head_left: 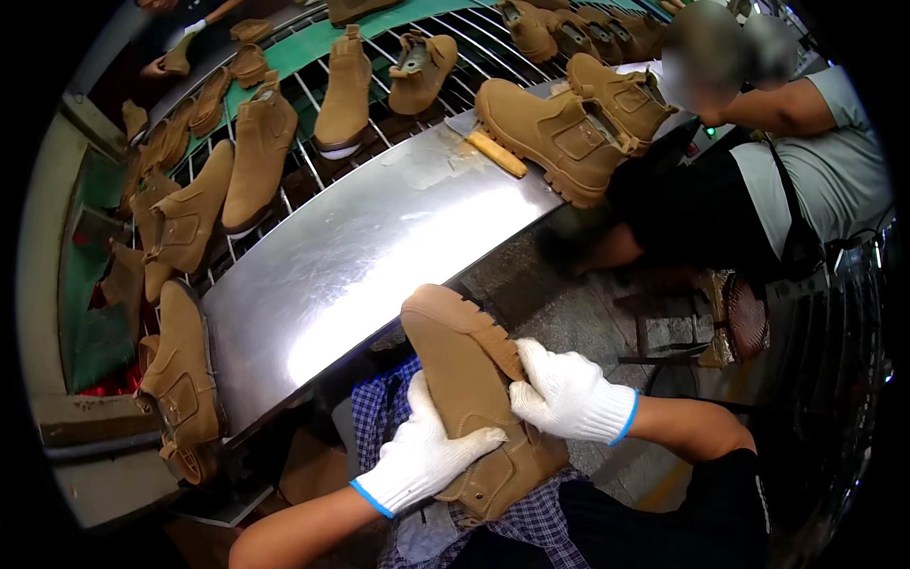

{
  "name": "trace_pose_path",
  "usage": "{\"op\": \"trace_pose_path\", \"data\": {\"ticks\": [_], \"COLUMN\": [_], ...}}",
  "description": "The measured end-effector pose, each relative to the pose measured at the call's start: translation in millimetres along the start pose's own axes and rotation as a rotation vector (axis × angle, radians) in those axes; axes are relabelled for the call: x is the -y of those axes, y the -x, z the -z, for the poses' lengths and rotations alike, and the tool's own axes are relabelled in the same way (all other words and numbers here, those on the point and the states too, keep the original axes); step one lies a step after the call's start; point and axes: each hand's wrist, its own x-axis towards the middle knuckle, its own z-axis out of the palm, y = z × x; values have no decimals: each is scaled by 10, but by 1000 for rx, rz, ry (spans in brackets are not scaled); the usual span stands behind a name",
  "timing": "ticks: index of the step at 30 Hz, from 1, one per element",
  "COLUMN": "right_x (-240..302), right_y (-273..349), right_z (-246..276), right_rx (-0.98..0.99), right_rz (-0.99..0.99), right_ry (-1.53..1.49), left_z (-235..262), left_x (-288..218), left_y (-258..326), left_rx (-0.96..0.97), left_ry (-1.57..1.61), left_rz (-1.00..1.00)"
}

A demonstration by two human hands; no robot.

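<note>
A tan ankle boot point(464, 379) with a lugged sole lies across my lap, toe pointing away from me and sole turned to the right. My left hand point(422, 446), in a white knit glove with a blue cuff, wraps round the boot's left side with the thumb laid over the upper. My right hand point(564, 394), gloved the same way, grips the sole edge near the middle. Beyond the boot is a shiny metal work surface point(379, 256). A yellowish stick-like handle point(496, 154) lies at its far right end, beside a finished-looking pair of tan boots point(550, 133).
A rack of metal rods point(384, 128) curves behind the metal surface, carrying several tan boots point(261, 152). One boot point(180, 370) stands at the surface's left end. A co-worker point(806, 180) sits at the right, near a stool point(730, 318). Another person's gloved hand point(190, 33) holds a tan piece at the upper left.
</note>
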Motion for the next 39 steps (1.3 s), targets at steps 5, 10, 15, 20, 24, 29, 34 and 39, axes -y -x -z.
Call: {"op": "trace_pose_path", "data": {"ticks": [5, 10, 15, 20, 24, 29, 34, 39], "right_x": [-246, 195, -34, -169, -245, -294, -155, -130], "right_y": [-64, 112, 98, 228, 285, 202, 53, -290], "right_z": [-218, 72, 186, 198, -136, -573, -385, 142], "right_rx": [-215, 30, 85, 346, 241, -77, -87, 52], "right_rz": [204, 114, 188, -33, 4, 24, -50, -11], "right_ry": [-124, 139, 90, -112, -219, -473, -481, -561], "left_z": [-114, -48, -8, -52, -118, -212, -128, -6], "left_x": [299, 249, 300, 413, 457, 528, 461, 422], "left_y": [-63, -47, -44, -51, -67, -103, -81, -11], "left_rx": [-64, -28, -35, -50, -60, -100, -53, -65], "left_ry": [92, 19, 42, 127, 190, 234, 267, 178], "left_rz": [-241, -182, -166, -216, -265, -317, -238, -201]}}
